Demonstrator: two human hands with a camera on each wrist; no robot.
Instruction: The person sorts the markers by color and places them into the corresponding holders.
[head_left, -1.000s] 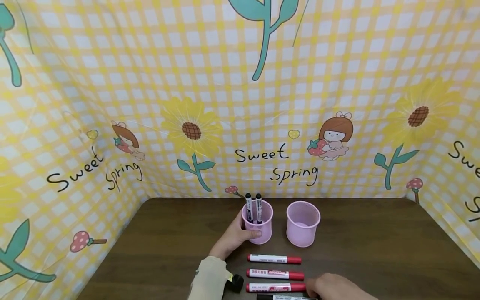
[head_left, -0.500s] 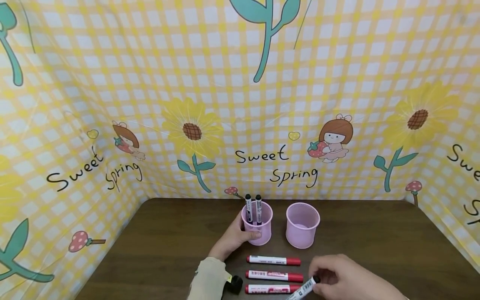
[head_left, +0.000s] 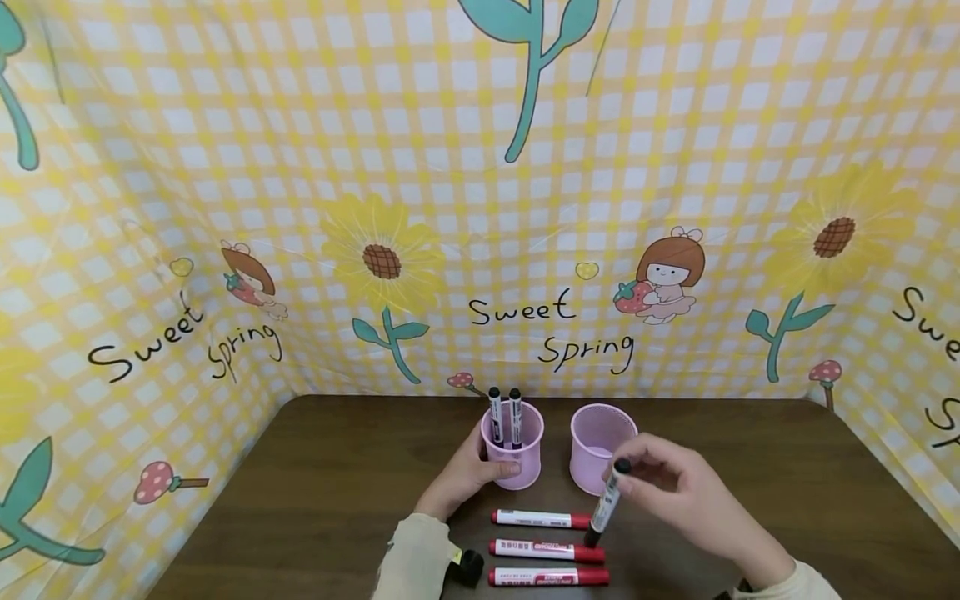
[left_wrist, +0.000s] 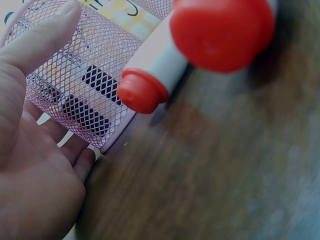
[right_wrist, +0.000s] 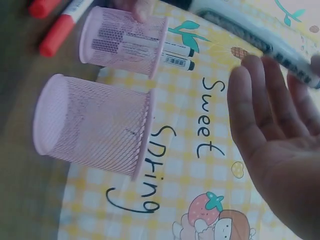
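Observation:
My left hand [head_left: 467,477] grips the left pink mesh pen cup [head_left: 529,467], thumb across its front. Two black-capped markers [head_left: 516,421] stand in that cup; their dark lower ends show through the mesh in the left wrist view. Between thumb and fingers, my right hand [head_left: 686,492] pinches a black marker [head_left: 606,507] near its upper end. It hangs tilted above the table, its lower end over the red markers. Just behind the right hand stands the second pink mesh cup [head_left: 588,467], partly covered by the fingers; no marker shows inside it in the right wrist view [right_wrist: 95,125].
Three red markers lie in a column on the dark wooden table [head_left: 315,500]: the far one [head_left: 536,518], the middle one [head_left: 532,548] and the near one [head_left: 536,577]. A yellow checked cloth [head_left: 420,167] rises behind the table and along both sides.
The right hand has picked the black marker up from the near end of the row, raised it and carried it forward toward the right cup, turning it steeper. The left hand stays on its cup.

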